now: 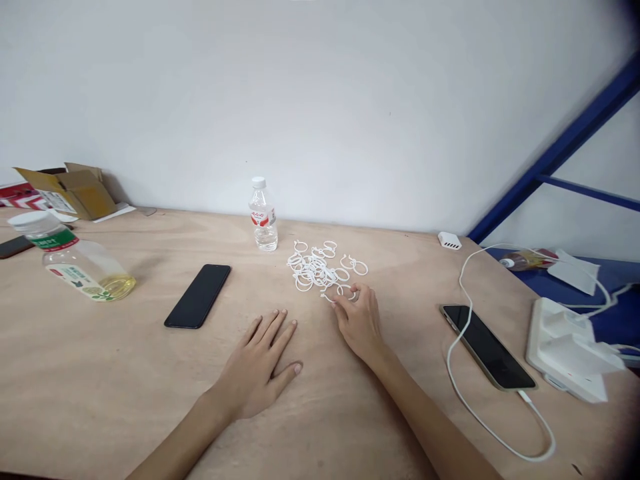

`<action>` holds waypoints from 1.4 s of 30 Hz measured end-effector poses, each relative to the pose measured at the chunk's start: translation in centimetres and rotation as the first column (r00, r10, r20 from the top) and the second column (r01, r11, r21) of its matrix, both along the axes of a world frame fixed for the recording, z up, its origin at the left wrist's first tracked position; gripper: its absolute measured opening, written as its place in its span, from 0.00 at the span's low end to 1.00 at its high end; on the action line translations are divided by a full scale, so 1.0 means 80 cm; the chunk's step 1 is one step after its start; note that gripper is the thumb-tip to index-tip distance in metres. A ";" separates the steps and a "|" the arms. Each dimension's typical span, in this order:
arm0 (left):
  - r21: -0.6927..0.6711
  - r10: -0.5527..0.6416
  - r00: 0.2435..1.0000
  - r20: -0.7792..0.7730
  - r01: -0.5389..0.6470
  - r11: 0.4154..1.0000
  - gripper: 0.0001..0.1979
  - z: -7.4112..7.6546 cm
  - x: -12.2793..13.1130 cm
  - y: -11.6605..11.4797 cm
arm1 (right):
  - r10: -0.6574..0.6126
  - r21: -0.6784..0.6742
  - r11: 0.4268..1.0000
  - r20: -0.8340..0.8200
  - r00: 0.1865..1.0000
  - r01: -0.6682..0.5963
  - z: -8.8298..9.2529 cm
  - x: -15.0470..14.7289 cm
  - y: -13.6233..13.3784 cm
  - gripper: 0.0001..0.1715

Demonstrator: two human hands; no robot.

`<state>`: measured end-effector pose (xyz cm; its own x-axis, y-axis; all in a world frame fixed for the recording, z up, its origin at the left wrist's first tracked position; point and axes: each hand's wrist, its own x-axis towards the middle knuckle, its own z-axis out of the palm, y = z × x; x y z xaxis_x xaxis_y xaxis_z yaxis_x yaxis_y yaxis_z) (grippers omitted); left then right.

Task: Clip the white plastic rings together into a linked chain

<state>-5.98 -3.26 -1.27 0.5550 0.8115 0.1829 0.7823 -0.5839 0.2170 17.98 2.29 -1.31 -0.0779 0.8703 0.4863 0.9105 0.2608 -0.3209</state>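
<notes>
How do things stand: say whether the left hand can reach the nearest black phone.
Probably yes: the left hand lies palm down on the tabletop, and nothing visible stands between it and the black phone.

Beneath the fingers [274, 328] spreads a pale wood-grained tabletop [100, 380], beyond them rises a plain greyish-white wall [320, 113] in soft light, and far to their right slants a blue frame [560, 152] with a thin crossbar [590, 192].

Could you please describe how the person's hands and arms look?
The left hand and right hand are both bare: no glove, ring, watch or bracelet shows. The left forearm and right forearm are uncovered, with no sleeve in view.
</notes>
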 end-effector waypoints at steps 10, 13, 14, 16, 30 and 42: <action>-0.340 0.230 0.741 0.631 -0.002 0.940 0.34 0.015 0.038 0.026 | 0.077 -0.226 0.854 -0.835 0.544 -0.468 0.026 -0.053 -0.049 0.13; -0.400 0.254 0.602 0.757 0.119 0.909 0.29 0.020 0.048 0.036 | 0.053 -0.233 0.813 -0.883 0.466 -0.533 0.029 -0.052 -0.048 0.16; -0.417 0.272 0.575 0.772 0.134 0.899 0.29 0.021 0.049 0.038 | 0.060 -0.236 0.798 -0.884 0.463 -0.555 0.029 -0.051 -0.048 0.16; -0.445 0.309 0.548 0.777 0.132 0.886 0.29 0.019 0.048 0.040 | 0.088 -0.249 0.764 -0.874 0.478 -0.595 0.029 -0.047 -0.048 0.17; -0.255 0.072 0.743 0.665 0.136 0.957 0.21 0.002 0.036 0.040 | 0.027 -0.298 0.779 -0.864 0.503 -0.553 0.022 -0.015 -0.033 0.15; -0.231 0.003 0.842 0.539 0.144 0.962 0.20 0.011 0.038 0.036 | 0.126 -0.230 0.899 -0.680 0.722 -0.373 0.018 -0.009 -0.028 0.14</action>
